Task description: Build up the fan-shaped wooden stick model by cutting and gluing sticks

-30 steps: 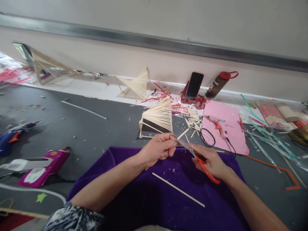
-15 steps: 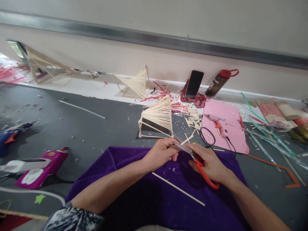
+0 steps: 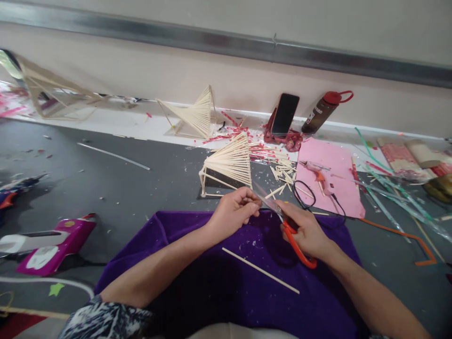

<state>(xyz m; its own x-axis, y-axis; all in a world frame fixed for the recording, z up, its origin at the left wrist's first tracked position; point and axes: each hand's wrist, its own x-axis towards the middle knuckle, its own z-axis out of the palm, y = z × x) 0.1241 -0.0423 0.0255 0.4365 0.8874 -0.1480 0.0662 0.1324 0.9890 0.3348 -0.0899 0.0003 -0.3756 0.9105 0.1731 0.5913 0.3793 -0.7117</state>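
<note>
My right hand (image 3: pixel 306 231) grips a pair of orange-handled scissors (image 3: pixel 296 247), whose blades point up and left past my left fingertips. The blades look nearly together. My left hand (image 3: pixel 236 210) is closed in a pinch beside the blades; anything between its fingers is too small or hidden to name. On the purple cloth (image 3: pixel 197 287) below both hands lies one long thin wooden stick (image 3: pixel 260 270). Just beyond my left hand stands a model of fanned wooden sticks (image 3: pixel 231 162) on a dark base. Short cut sticks (image 3: pixel 283 172) are scattered to its right.
A pink glue gun (image 3: pixel 319 175) with a black cord rests on a pink sheet (image 3: pixel 330 153). Behind stand a phone (image 3: pixel 285 115), a bottle (image 3: pixel 323 113) and another stick model (image 3: pixel 192 117). At left are a magenta-and-white device (image 3: pixel 56 245) and a blue glue gun (image 3: pixel 17 190).
The small stick piece seen at the scissor blades has left that spot. My left fingers have shifted slightly up, and the scissors have closed further. The whole view has tilted slightly.
</note>
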